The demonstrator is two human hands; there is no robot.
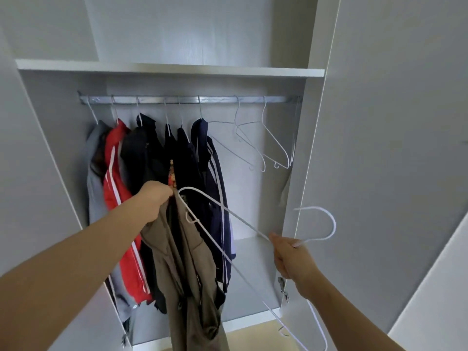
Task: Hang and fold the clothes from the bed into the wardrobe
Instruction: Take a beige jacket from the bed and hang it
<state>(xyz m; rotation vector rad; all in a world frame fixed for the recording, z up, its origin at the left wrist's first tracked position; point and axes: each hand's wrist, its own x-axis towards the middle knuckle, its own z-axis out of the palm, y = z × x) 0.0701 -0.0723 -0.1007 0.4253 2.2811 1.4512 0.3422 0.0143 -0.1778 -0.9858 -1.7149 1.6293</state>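
A pale grey wardrobe is standing open and filling the view. A white shelf is running across it, closing off an upper compartment where soft light is glancing off the back panel. Just below, a ribbed metal rail is spanning side wall to side wall. Plain grey doors are swinging out on the left and right, with a metal hinge showing on the right. Yellowish floor is showing beneath the base.
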